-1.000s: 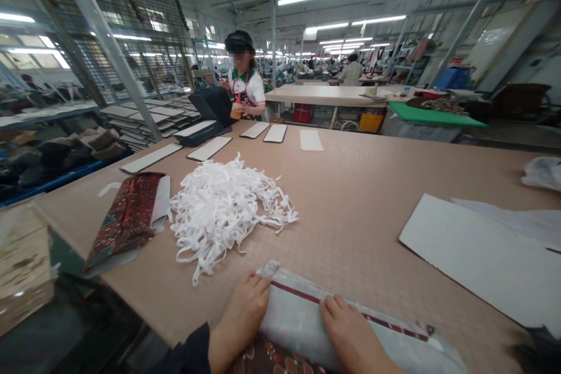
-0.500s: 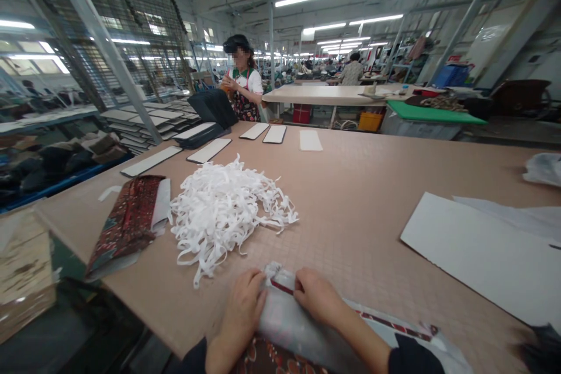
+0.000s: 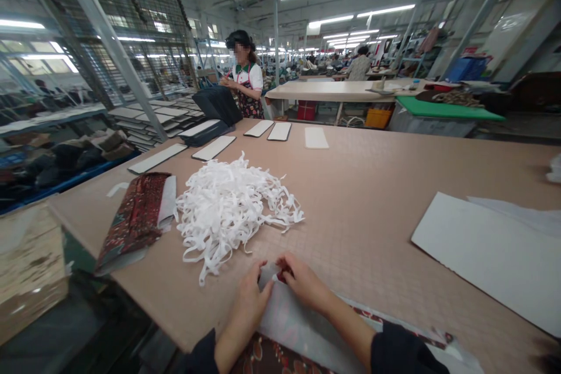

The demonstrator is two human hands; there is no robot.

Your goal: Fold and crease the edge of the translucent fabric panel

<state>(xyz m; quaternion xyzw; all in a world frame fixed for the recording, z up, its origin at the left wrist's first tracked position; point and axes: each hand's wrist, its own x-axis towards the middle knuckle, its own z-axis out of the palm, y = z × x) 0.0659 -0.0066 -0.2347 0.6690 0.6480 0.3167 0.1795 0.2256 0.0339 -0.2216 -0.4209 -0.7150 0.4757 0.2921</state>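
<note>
Both hands work at the far left corner of a patterned dark red fabric piece (image 3: 280,356) with a pale grey backing (image 3: 293,315), lying at the table's near edge. My left hand (image 3: 249,298) grips the left side of that corner, thumb on top. My right hand (image 3: 300,280) pinches the folded edge beside it, fingers curled. A strip of the red pattern shows along the far edge, right of my right forearm. Just beyond my hands lies a loose heap of white elastic strips (image 3: 232,210).
A stack of folded red patterned fabric (image 3: 135,216) lies left of the heap. White rectangular panels (image 3: 214,148) line the far edge near dark stacked pieces (image 3: 217,106). A large white board (image 3: 491,257) is at right. A co-worker (image 3: 245,79) stands beyond the table.
My right hand has moved left, closer to my left hand, and now curls over the fabric's corner. The corner is lifted and folded. The view has shifted slightly.
</note>
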